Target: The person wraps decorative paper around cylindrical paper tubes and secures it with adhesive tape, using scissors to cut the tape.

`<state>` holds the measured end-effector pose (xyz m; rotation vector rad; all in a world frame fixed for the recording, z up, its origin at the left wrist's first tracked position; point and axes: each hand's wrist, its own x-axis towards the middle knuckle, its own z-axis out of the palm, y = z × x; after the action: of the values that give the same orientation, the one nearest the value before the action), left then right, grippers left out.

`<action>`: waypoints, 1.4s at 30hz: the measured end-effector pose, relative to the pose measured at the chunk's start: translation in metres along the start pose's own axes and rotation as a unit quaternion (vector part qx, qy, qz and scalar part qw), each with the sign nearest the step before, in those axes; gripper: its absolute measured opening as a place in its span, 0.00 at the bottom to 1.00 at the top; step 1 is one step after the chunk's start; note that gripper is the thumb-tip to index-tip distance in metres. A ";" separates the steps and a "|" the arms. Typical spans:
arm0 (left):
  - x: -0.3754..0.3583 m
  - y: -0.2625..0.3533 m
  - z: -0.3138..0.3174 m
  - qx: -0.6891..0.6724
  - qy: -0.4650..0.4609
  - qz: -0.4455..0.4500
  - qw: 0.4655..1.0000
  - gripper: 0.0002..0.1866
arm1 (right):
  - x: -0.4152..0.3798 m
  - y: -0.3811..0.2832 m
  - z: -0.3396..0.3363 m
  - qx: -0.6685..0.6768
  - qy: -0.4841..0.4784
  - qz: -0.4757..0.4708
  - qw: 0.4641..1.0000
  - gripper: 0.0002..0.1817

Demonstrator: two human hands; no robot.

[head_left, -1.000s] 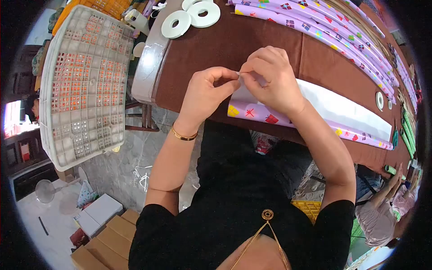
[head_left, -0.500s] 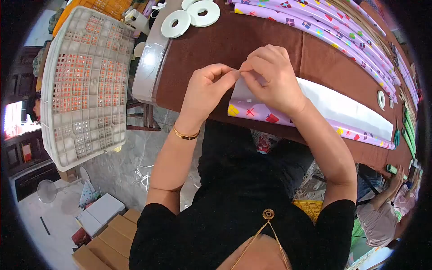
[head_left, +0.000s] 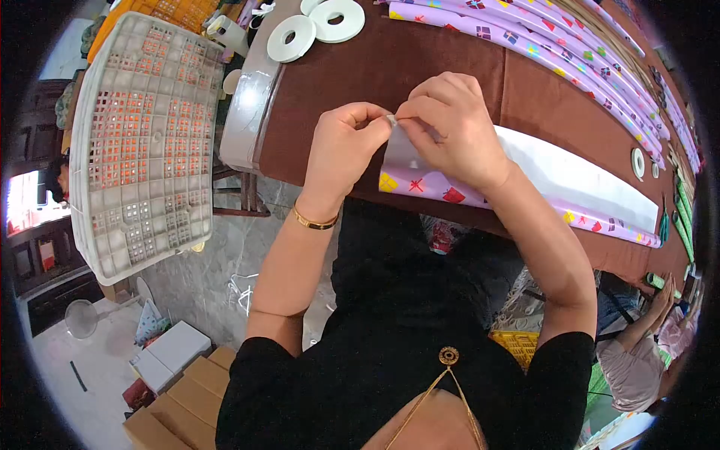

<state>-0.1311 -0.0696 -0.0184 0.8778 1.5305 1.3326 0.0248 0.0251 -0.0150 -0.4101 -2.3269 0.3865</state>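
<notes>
My left hand and my right hand meet fingertip to fingertip above the brown-covered table. Both pinch a small white piece, perhaps a bit of tape; most of it is hidden by the fingers. Beneath and beside my right hand lies a partly rolled sheet of purple gift wrapping paper, its white inner side up and its printed edge toward me. Beyond my hands, white tape rolls rest at the table's far left corner.
Several purple wrapping paper rolls lie along the far side of the brown tablecloth. More small rolls sit at the right. A stack of white plastic crates stands left. Another person's arm shows at lower right.
My fingertips have drawn slightly apart, and the small white piece between them now shows. The paper stays in place; the view has shifted a little.
</notes>
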 end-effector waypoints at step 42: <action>0.015 0.007 -0.023 0.071 -0.029 -0.025 0.997 0.12 | 0.000 0.005 -0.010 0.179 0.008 0.291 0.940 0.02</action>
<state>-0.1583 -0.0623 -0.0136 0.9511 1.6068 1.1648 0.0332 0.0311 -0.0101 -0.9098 -2.0188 1.0649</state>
